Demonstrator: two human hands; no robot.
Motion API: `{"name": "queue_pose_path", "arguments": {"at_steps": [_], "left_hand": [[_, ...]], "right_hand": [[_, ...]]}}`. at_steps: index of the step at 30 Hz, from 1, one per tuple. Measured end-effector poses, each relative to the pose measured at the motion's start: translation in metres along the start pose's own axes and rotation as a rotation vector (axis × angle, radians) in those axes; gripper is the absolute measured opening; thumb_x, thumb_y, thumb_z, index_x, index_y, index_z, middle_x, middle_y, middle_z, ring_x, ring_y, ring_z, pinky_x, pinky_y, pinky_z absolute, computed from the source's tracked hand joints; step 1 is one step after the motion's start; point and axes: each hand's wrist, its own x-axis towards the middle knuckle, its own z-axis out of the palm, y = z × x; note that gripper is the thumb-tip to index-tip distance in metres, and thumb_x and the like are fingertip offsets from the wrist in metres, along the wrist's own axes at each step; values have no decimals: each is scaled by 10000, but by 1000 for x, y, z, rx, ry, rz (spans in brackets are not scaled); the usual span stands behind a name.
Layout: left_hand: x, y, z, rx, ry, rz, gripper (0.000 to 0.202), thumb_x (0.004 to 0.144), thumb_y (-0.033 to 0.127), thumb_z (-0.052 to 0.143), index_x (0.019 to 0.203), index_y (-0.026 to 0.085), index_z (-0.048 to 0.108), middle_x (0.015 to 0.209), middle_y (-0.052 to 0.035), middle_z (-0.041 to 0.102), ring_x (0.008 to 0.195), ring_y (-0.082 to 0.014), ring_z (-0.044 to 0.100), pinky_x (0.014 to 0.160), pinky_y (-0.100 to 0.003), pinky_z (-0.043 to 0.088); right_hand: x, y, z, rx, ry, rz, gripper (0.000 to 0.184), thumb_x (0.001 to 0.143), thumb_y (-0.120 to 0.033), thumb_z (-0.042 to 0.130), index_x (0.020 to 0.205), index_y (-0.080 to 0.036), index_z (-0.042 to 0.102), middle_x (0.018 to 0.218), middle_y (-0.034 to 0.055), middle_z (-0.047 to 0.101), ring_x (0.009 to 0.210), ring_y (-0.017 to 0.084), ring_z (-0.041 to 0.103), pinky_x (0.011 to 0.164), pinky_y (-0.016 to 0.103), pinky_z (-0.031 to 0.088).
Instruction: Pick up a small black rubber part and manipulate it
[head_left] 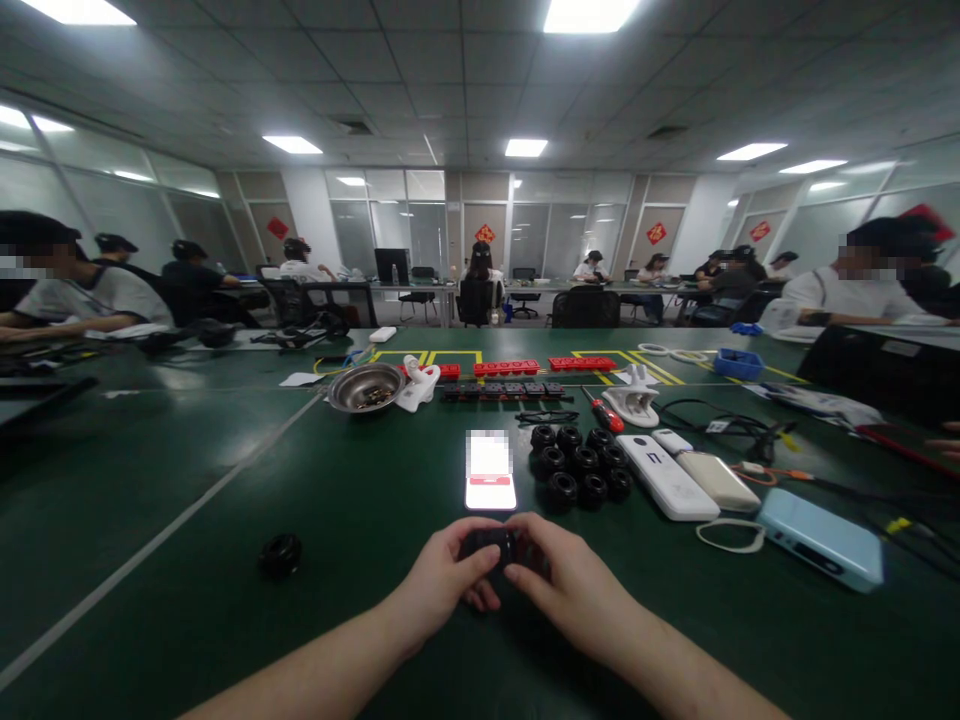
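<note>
My left hand [451, 570] and my right hand [553, 566] meet just in front of the phone, fingers closed around a black round part [489, 545]. Much of that part is hidden by the fingers. It resembles the cluster of glossy black wheel-like parts [585, 460] standing in rows beyond my right hand. One more black wheel-like part [280, 555] lies alone to the left of my left hand. Directly ahead of both hands rests a phone [490, 492] with a bright screen.
Farther back are a metal bowl [346, 398] of small pieces, red trays [506, 368], a black strip of parts [502, 390] and a red screwdriver [606, 415]. Right of the wheels lie a white power bank [666, 480], a light-blue box [821, 538] and cables. People sit around.
</note>
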Motion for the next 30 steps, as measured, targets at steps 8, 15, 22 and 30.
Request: {"name": "queue_pose_path", "arguments": {"at_steps": [8,15,22,30], "left_hand": [[2,-7,-1,13,-6,40,413,634,264,629,1002,139,492,707,-12,598,435,-79,548,444,-203,391],[1,-3,0,-15,12,15,446,647,346,598,1014,130,467,745,-42,610,431,-92,564,420,-195,366],[1,-4,2,6,13,34,477,618,338,626,1016,126,472,661,-16,604,410,-90,552,411,-190,363],[3,-7,-1,-5,-15,24,423,654,332,601,1007,132,480,732,-35,620,433,-87,572,417,-186,379]], "right_hand": [[5,5,0,-24,-29,119,285,839,-387,364,757,-186,548,689,10,580,622,140,520,534,231,349],[2,2,-1,13,4,16,182,740,-222,532,921,-216,519,808,-3,582,714,137,523,614,222,371],[2,5,2,3,-22,120,276,834,-395,372,799,-183,545,690,10,584,623,139,526,537,230,356],[0,2,0,30,-4,4,238,714,-203,561,948,-209,517,864,9,584,770,147,526,645,224,375]]}}
